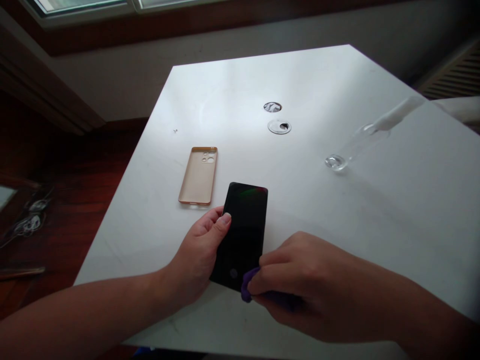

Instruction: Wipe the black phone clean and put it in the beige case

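1. Fingers (pixel 210 216) of my L hand (pixel 193 252) are clamped on a black phone (pixel 245 225), thumb over the screen's L edge.
2. Phone is in front of me, above the near part of a white table (pixel 393 220), screen up, dark w/ a small greenish reflection at the far end.
3. R hand (pixel 311 287): fingers pinched together on a bunched purple cloth (pixel 246 289), at the phone's near R corner.
4. Tan phone case (pixel 198 177) lies flat just beyond my L hand, camera cutouts at far end.
5. Clear glass-like obj. (pixel 336 162) farther off, to the R.
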Demonstrator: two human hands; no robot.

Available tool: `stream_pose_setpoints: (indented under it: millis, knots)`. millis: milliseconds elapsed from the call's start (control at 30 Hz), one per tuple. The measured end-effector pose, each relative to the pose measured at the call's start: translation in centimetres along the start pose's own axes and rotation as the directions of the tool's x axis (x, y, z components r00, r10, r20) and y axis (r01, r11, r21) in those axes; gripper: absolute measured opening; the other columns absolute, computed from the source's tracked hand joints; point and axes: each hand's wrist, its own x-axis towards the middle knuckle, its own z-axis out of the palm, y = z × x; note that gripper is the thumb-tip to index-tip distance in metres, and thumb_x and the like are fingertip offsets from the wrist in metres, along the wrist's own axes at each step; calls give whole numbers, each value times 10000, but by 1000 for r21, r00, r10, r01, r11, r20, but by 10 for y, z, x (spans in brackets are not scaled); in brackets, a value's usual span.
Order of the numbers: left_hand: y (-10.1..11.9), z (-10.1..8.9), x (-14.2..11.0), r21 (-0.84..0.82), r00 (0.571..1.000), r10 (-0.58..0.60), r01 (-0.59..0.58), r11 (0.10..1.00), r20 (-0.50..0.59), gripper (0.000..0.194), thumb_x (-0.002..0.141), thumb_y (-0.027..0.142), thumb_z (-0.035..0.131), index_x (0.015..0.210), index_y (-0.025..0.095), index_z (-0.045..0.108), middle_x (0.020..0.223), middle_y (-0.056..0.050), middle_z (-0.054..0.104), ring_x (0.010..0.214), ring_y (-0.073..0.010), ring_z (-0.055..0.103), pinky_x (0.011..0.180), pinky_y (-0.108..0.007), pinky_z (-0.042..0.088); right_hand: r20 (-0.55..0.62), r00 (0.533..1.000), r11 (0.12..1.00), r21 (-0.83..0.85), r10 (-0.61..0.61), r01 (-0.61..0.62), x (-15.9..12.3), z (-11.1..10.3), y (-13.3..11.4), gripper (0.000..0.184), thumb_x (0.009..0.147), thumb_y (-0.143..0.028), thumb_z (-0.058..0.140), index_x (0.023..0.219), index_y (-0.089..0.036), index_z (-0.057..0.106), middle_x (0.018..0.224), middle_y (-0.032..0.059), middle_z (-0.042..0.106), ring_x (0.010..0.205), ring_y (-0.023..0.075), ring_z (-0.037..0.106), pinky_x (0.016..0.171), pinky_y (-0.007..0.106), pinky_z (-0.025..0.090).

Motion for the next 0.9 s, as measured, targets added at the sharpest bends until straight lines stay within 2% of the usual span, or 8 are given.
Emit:
stream_pose_setpoints:
  millis: [133,400,633,800,900]
  knots:
    - [0,0,0,2,1000,14,-14,1000,5,320,920,343,682,1209,215,630,977,-36,696,767,-132,661,635,-188,511,-55,998,996,-84,-1,-4,4,10,-2,144,874,-177,583,948,-244,687,773,-64,671,616,51,530,574,235,297]
    - [-1,6,1,-32,997,65,-66,997,-38,316,958,344,636,1250,230,593,1042,-32,673,851,-117,645,744,-194,516,-265,963,975,-221,-43,-18,12,33,0,176,883,-155,560,996,-220,678,737,-54,634,581,75,480,567,283,224]
    - [-4,4,1,-21,998,48,-49,999,-41,376,935,386,665,1276,249,586,1042,-29,672,850,-131,638,714,-201,513,-289,953,961,-275,-95,12,18,45,2,112,903,-180,569,943,-201,671,765,-41,629,623,104,477,583,302,219]
    - [-5,3,2,20,996,33,-31,999,-84,393,914,413,694,1265,259,605,1016,-18,677,843,-124,636,684,-183,489,-286,951,936,-352,-116,8,21,47,1,145,934,-164,528,912,-194,668,741,-27,593,622,124,431,594,315,203]
    - [-5,3,3,16,998,24,-23,1000,-63,382,919,396,689,1261,246,611,999,-24,676,836,-123,639,647,-174,469,-289,949,935,-355,-126,16,22,46,2,156,942,-175,522,916,-200,674,741,-28,588,625,124,424,599,314,208]
